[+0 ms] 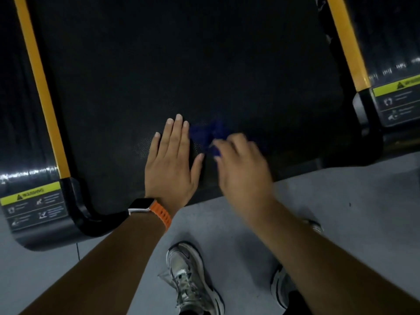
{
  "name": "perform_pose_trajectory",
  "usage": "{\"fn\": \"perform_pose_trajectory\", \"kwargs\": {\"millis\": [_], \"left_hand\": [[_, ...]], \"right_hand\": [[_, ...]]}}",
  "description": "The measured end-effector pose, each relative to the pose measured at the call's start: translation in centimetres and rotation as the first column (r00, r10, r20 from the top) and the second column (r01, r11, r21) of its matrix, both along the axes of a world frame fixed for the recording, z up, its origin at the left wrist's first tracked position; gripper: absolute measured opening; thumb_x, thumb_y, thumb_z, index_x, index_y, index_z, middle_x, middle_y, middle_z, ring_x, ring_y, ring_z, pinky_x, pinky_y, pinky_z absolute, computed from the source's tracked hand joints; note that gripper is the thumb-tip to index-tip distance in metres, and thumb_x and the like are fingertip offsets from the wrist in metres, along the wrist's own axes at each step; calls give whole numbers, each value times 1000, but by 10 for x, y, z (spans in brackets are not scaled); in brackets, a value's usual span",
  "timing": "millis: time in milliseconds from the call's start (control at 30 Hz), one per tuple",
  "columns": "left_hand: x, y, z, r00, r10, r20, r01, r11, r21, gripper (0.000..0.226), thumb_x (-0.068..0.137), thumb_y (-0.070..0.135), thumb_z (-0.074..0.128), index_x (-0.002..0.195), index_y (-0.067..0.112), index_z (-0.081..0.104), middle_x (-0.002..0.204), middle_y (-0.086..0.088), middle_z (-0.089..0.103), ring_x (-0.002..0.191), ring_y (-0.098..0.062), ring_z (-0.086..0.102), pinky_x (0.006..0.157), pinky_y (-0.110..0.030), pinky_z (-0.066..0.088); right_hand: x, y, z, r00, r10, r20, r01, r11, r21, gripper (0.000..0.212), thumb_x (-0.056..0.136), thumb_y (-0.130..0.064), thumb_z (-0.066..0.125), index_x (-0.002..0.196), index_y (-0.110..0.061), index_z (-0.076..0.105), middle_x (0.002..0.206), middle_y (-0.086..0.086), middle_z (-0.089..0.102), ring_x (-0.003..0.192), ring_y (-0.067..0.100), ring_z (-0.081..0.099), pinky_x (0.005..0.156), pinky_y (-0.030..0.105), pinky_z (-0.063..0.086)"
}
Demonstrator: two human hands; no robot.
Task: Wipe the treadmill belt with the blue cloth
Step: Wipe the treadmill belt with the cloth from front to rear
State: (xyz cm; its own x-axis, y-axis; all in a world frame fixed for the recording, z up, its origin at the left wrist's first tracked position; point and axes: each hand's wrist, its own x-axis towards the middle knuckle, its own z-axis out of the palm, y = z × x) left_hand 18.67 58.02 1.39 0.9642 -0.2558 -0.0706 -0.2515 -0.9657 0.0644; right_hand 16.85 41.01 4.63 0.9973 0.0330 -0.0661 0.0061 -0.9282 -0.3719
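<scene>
1. Nearest you, at 6 o'clock, your two grey-and-white laced running shoes stand on the pale grey floor point(341, 201). The left shoe point(191, 280) is in full view, while the right shoe point(281, 289) is partly hidden under your right forearm.
2. On your left wrist, at about 7 o'clock from the frame's centre, sits a square dark-faced smartwatch point(141, 206) on an orange ridged strap.
3. Your left hand point(172, 160) lies palm down on the black textured treadmill belt point(181, 64), just past its near edge. Its fingers are straight and slightly spread, the thumb points towards 3 o'clock, and it holds nothing.
4. Your right hand point(243, 169), just beside the left at its 3 o'clock, is blurred. Its fingers curl down onto the crumpled blue cloth point(205, 133), though the blur hides how firmly they grip.
5. The blue cloth lies on the belt at 11 o'clock of your right hand and 2 o'clock of your left. You cannot tell whether it touches your left fingers.
6. The belt runs away towards 12 o'clock between two yellow side rails: the left rail point(41, 87) at 10 o'clock, the right rail point(347, 42) at 2 o'clock.
7. Beside each rail's near end is a warning label with a yellow-green band: the left label point(34, 205) at 8 o'clock, the right label point(397, 98) at 3 o'clock.
</scene>
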Motion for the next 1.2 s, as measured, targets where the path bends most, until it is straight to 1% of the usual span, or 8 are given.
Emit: {"fn": "perform_pose_trajectory", "kwargs": {"millis": [167, 367, 500, 633, 867, 1000, 1100, 1200], "left_hand": [[2, 6, 2, 1000, -21, 0, 20, 1000, 13, 72, 107, 51, 27, 162, 6, 22, 171, -12, 16, 159, -25, 12, 128, -49, 17], [-1, 7, -3, 1000, 20, 19, -20, 1000, -9, 71, 107, 50, 29, 162, 5, 23, 171, -12, 18, 159, -25, 13, 128, -48, 15], [-5, 34, -3, 999, 31, 20, -31, 999, 14, 69, 106, 44, 29, 161, 2, 25, 170, -14, 18, 159, -27, 14, 127, -50, 18], [-9, 61, -2, 999, 36, 17, -37, 998, 43, 72, 106, 51, 24, 162, 5, 23, 171, -13, 17, 159, -26, 13, 128, -50, 16], [-11, 58, -6, 996, 68, 53, -67, 997, -28, 71, 106, 50, 29, 161, 4, 26, 170, -12, 20, 159, -25, 14, 127, -51, 16], [-11, 64, -5, 998, 46, 35, -44, 998, -44, 70, 106, 48, 31, 162, 6, 23, 171, -11, 17, 159, -23, 11, 129, -48, 13], [-13, 71, -6, 998, 55, 32, -54, 998, -44, 71, 106, 49, 30, 162, 7, 22, 171, -11, 17, 159, -23, 11, 129, -48, 13], [-17, 74, -7, 994, 100, 44, -97, 993, -62, 71, 106, 50, 29, 162, 6, 24, 171, -11, 18, 159, -23, 12, 129, -48, 14]], "right_hand": [[18, -54, -1, 990, 140, 2, -140, 989, -57, 41, 87, -22, 64, 128, -18, 56, 123, 12, 53, 98, 29, 57, 79, 40, 53], [7, -38, -3, 964, -244, 105, 247, 969, -15, 29, 100, -32, 51, 122, -13, 59, 118, 13, 55, 89, 26, 58, 73, 32, 48], [-3, 61, -9, 995, 62, 75, -69, 992, 104, 25, 98, -30, 49, 114, -14, 61, 111, 9, 57, 88, 21, 58, 70, 34, 52], [7, 4, -5, 950, 311, 18, -311, 950, 38, 29, 92, -25, 55, 118, -14, 59, 115, 10, 54, 91, 25, 58, 72, 37, 53], [7, -12, -5, 978, -201, 64, 201, 980, -4, 23, 98, -30, 53, 113, -13, 58, 112, 13, 55, 82, 24, 58, 63, 29, 44], [1, 65, -11, 979, 183, 85, -186, 982, 17, 22, 96, -28, 52, 109, -13, 59, 108, 11, 57, 83, 23, 58, 65, 33, 51], [13, 17, -6, 922, 385, 34, -383, 923, -36, 23, 94, -28, 55, 113, -15, 58, 111, 9, 55, 84, 22, 57, 67, 34, 51], [19, -45, 3, 995, 95, 6, -95, 995, -35, 24, 94, -29, 57, 114, -15, 56, 113, 11, 53, 80, 18, 53, 62, 29, 41]]}}
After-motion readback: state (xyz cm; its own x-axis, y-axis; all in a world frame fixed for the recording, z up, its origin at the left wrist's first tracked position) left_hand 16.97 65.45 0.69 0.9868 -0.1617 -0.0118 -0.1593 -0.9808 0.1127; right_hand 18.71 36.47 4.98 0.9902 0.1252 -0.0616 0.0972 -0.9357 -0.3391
